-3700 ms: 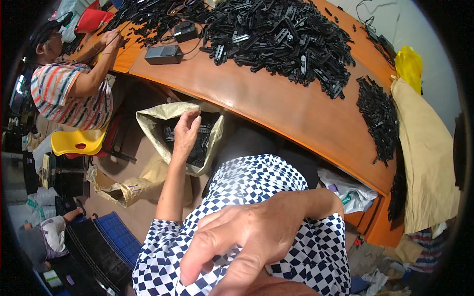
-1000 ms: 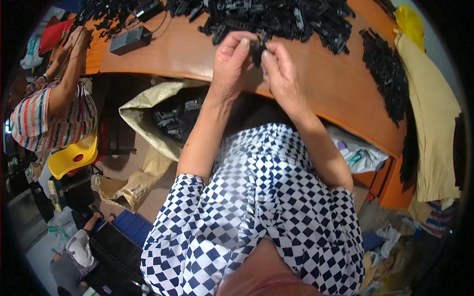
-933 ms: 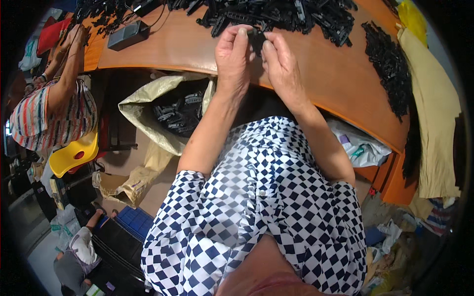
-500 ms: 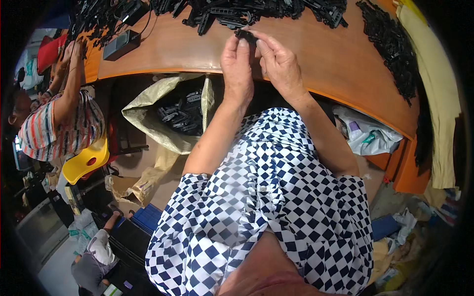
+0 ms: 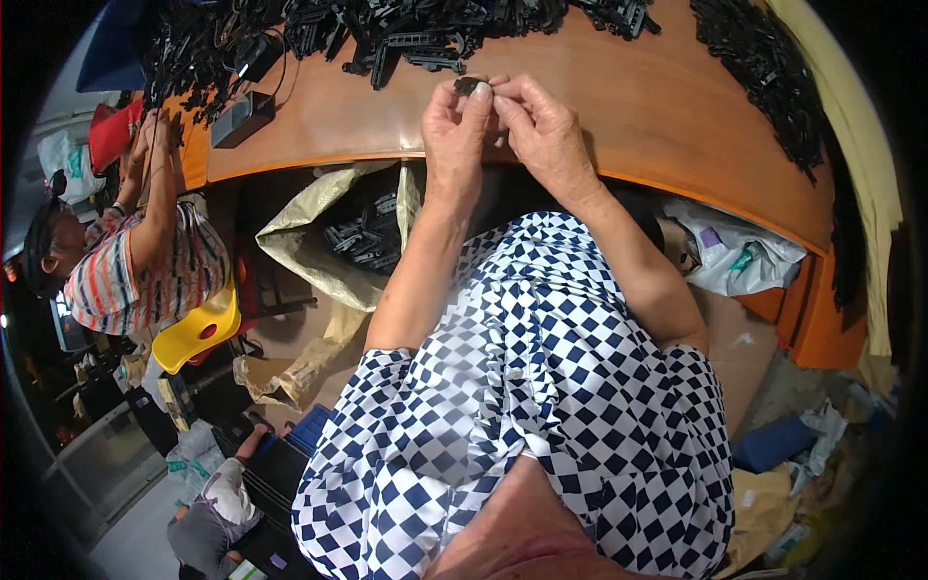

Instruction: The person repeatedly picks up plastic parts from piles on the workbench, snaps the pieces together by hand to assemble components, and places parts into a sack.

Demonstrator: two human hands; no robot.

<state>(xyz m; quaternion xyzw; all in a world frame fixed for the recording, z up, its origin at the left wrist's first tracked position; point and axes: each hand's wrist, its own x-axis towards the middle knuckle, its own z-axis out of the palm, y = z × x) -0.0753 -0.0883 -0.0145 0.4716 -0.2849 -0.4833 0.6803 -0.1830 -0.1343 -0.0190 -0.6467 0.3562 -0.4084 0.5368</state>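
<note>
Above the near part of the brown table [image 5: 638,106], my two hands meet in front of me. Thumb and fingers of my left hand [image 5: 452,145] pinch a small black plastic part [image 5: 468,85], mostly covered by the fingertips. My right hand [image 5: 549,135] is closed at the fingertips right beside the left thumb; what lies between its fingers is hidden. Just beyond my hands, a heap of black plastic parts [image 5: 416,43] covers the far side of the table.
More black parts [image 5: 759,82] lie along the right side. A black box-shaped device [image 5: 243,120] with a cable stands at the left. Below the table edge gapes a woven sack [image 5: 300,227] holding black parts. At left, another person [image 5: 155,261] works beside a yellow chair [image 5: 198,329].
My hands have drawn slightly nearer to me. The black part, which spanned both hands' fingertips before, now shows mainly at the left fingertips. The whole view has shifted a little.
</note>
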